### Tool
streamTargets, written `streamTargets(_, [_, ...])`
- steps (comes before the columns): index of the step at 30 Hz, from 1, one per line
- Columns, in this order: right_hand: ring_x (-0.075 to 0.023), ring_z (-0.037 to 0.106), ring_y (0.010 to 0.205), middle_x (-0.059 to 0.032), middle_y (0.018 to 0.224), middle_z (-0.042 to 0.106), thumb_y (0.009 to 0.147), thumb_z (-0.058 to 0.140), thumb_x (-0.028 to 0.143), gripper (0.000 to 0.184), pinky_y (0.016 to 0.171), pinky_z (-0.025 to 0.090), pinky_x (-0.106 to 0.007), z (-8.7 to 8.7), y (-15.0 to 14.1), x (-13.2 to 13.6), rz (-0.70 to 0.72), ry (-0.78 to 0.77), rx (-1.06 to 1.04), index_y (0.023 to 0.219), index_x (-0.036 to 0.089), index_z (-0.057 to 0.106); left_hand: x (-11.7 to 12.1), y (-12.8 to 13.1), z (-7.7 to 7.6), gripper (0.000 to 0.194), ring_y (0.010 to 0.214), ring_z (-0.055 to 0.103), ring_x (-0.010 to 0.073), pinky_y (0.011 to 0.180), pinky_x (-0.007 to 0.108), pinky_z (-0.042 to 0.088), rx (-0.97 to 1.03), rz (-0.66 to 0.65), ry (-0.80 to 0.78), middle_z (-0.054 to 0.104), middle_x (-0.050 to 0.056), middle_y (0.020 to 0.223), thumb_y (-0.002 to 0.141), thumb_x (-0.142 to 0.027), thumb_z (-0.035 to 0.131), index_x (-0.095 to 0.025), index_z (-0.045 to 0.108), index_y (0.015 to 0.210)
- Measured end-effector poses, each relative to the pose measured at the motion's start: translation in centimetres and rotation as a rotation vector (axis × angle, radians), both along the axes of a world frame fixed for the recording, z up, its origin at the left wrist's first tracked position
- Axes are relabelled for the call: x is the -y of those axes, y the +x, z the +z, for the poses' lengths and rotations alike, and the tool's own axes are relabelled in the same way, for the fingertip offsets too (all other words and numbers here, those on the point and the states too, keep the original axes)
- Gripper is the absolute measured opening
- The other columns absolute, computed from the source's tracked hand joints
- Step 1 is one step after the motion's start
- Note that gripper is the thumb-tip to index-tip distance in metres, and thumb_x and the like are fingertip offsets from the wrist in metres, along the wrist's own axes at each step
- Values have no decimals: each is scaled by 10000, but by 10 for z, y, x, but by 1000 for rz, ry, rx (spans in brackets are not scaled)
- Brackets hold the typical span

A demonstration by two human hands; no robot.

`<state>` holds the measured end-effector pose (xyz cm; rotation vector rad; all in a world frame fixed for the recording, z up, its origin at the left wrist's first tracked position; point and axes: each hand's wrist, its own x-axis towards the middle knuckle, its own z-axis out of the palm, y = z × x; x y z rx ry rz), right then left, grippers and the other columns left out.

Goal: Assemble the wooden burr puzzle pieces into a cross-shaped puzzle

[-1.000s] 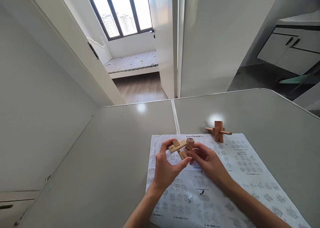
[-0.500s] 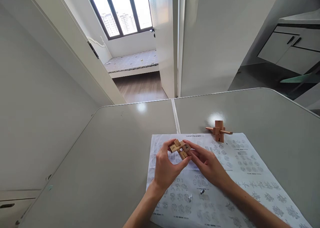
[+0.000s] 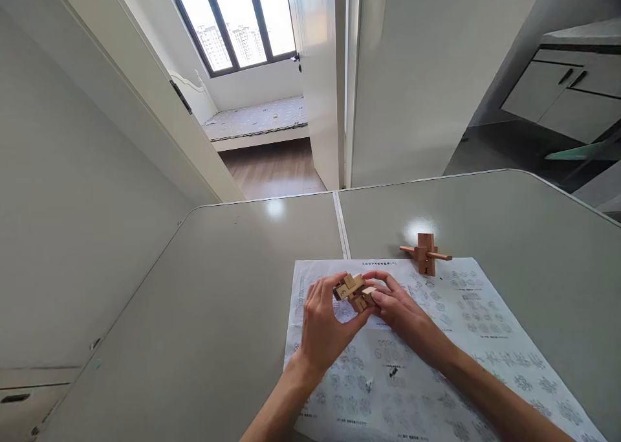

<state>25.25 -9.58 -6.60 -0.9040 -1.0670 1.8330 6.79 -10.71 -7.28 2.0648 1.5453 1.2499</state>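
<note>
Both hands hold a wooden interlocking puzzle [image 3: 351, 288] of several pale, numbered pieces, raised over a printed sheet [image 3: 402, 338]. My left hand [image 3: 323, 322] grips it from the left, fingers at the top and thumb underneath. On the right side, my right hand [image 3: 400, 306] pinches a block end of the puzzle between thumb and fingers. Parts of the pieces are hidden behind the fingers. Farther back, a second wooden puzzle [image 3: 425, 254], darker and cross-shaped, stands at the sheet's top edge, apart from both hands.
The sheet, covered with small diagrams, lies on a glossy grey table [image 3: 233, 299]. A white strip [image 3: 341, 225] runs across the tabletop. Beyond the table's far edge are an open door [image 3: 317, 86] and a bed [image 3: 262, 115].
The puzzle has been turned in my hands, so its numbered faces point differently. My right thumb and fingers have shifted to a block end on the right. The darker puzzle stays put.
</note>
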Motion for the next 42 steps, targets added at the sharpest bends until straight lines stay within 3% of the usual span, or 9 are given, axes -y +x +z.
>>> streamTargets(7, [-281, 657, 1267, -92, 1300, 716, 946, 728, 539, 446, 1143, 467, -449, -5, -2, -4, -11, -109, -205, 1293, 293, 592, 1, 0, 0, 646, 1042, 705, 258, 925, 416, 576, -2, 13, 41, 731, 56, 1166, 775, -287, 910, -273, 549, 1310])
streamTargets(13, [-303, 684, 1227, -105, 1232, 755, 900, 757, 614, 541, 1063, 523, -443, -1, -5, -2, -23, -125, -156, 1289, 280, 584, 1, 1, 1, 619, 1076, 717, 287, 958, 466, 563, -43, -38, 100, 741, 70, 1167, 795, -314, 901, -280, 543, 1298])
streamTargets(21, [-311, 693, 1189, -122, 1256, 749, 899, 765, 610, 596, 1019, 538, -431, -8, 1, -2, 9, -88, -6, 1340, 264, 564, -1, 1, 0, 583, 1020, 719, 279, 931, 453, 557, -40, -54, 98, 769, 50, 1104, 797, -323, 892, -285, 578, 1287])
streamTargets(31, [-335, 688, 1228, -133, 1248, 764, 929, 729, 616, 622, 1103, 488, -516, -4, 2, -1, 74, -41, 68, 1398, 266, 516, 1, 2, 3, 529, 1012, 727, 281, 916, 447, 565, -67, -44, 50, 773, 61, 1078, 801, -321, 879, -278, 623, 1262])
streamTargets(36, [-296, 714, 1177, -98, 1234, 772, 975, 639, 652, 564, 1069, 521, -463, 0, -1, 2, 60, 46, 101, 1405, 307, 520, 1, 3, 5, 542, 999, 720, 270, 910, 436, 565, -14, -34, 33, 772, 49, 1085, 790, -319, 889, -280, 608, 1253])
streamTargets(42, [-277, 713, 982, -65, 1082, 758, 1058, 483, 618, 395, 863, 557, -395, -6, -1, -2, -54, 324, 337, 1269, 300, 582, 3, 0, 16, 646, 999, 726, 255, 902, 407, 586, 199, -93, -198, 749, 35, 1145, 702, -348, 957, -291, 600, 1238])
